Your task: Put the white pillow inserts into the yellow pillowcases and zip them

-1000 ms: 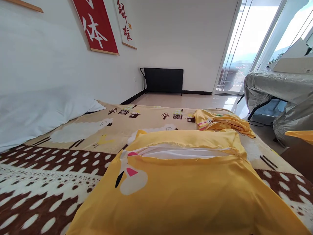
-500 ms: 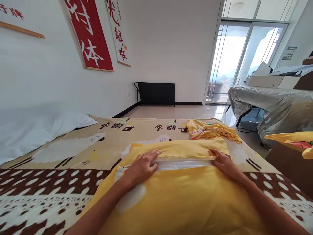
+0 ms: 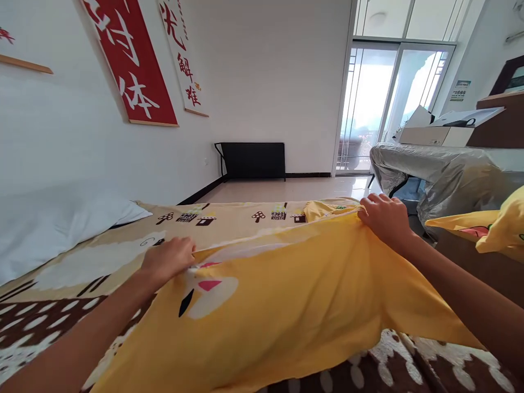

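Observation:
A yellow pillowcase (image 3: pixel 286 295) with a white, pink and black cartoon print hangs stretched between my two hands, raised off the bed. My left hand (image 3: pixel 170 259) is closed around its upper left edge. Higher up on the other side, my right hand (image 3: pixel 385 215) grips the upper right edge, with the cloth bunched into folds below it. The loose lower edge droops over the bed blanket. Another crumpled yellow cloth (image 3: pixel 317 210) lies on the bed just behind, partly hidden by the pillowcase.
A patterned beige and brown blanket (image 3: pixel 229 218) covers the bed. A white pillow (image 3: pixel 69 229) rests at the left by the wall. More yellow fabric (image 3: pixel 507 229) is at the right edge. Beyond stand a plastic-covered table (image 3: pixel 446 169) with boxes and a black folded frame (image 3: pixel 251 161).
Both hands, flat on the pillowcase before, now grip its edge. They have lifted it and spread wider apart, the right one upward. The white strip in its opening is no longer seen.

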Demonstrator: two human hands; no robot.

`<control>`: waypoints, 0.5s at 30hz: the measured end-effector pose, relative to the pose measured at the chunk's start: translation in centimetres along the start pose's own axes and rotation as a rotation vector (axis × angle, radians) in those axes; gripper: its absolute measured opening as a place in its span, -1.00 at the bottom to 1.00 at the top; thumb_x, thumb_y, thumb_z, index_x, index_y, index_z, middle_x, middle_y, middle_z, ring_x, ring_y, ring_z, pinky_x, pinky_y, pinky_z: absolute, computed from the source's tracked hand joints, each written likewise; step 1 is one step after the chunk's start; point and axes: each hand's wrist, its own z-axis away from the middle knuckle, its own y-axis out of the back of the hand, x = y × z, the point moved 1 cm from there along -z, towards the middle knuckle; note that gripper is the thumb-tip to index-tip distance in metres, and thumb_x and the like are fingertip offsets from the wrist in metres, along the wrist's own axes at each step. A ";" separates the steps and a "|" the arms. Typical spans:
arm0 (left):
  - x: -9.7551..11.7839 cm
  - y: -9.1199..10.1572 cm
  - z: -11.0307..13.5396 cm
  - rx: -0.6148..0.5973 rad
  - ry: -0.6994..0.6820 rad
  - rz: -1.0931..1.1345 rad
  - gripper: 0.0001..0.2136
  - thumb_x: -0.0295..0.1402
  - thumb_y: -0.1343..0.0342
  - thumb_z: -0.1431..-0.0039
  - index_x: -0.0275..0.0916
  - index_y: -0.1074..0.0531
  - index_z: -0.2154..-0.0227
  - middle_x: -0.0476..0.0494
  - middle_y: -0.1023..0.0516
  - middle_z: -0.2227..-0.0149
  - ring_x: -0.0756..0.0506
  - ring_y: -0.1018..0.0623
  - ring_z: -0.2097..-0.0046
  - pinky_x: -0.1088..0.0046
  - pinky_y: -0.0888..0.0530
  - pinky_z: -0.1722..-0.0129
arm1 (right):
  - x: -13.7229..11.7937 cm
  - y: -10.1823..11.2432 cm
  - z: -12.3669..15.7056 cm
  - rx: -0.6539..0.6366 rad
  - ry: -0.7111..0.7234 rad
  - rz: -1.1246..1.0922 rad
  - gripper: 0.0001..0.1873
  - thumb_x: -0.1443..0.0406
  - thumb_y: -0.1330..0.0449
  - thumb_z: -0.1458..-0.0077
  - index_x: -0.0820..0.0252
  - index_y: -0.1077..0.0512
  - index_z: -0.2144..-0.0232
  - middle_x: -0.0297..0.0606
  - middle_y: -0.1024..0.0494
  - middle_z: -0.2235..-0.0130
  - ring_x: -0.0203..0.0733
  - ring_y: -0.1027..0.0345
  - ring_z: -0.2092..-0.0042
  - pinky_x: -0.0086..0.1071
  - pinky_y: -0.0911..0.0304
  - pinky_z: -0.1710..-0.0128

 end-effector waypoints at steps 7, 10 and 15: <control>-2.2 3.2 -1.0 1.124 0.239 0.123 -0.80 -0.41 0.16 -0.03 -0.30 -0.37 0.41 -0.07 -0.42 0.40 0.00 -0.34 0.39 0.53 -0.14 0.50 | 1.5 -3.8 0.7 0.457 -0.232 -0.142 -0.72 0.30 0.04 -0.12 0.29 -0.43 0.27 -0.17 -0.49 0.33 -0.21 -0.28 0.32 -0.40 0.15 0.46; -2.9 -0.8 -0.3 1.324 0.000 -0.123 -0.86 -0.43 0.10 0.01 -0.28 -0.36 0.52 -0.09 -0.40 0.51 -0.06 -0.34 0.42 0.49 -0.21 0.47 | -0.4 -7.7 4.8 0.395 -0.221 -0.275 -0.80 0.30 -0.02 -0.08 0.27 -0.41 0.41 -0.25 -0.47 0.44 -0.28 -0.26 0.42 -0.43 0.13 0.49; -3.8 -8.4 1.2 1.062 -0.476 -0.379 -0.86 -0.47 0.06 -0.10 -0.28 -0.37 0.50 -0.11 -0.47 0.46 -0.14 -0.42 0.34 0.37 -0.32 0.30 | -3.3 -11.8 10.3 0.103 -0.159 -0.402 -0.79 0.27 -0.02 -0.08 0.22 -0.39 0.48 -0.30 -0.46 0.44 -0.28 -0.30 0.42 -0.43 0.14 0.49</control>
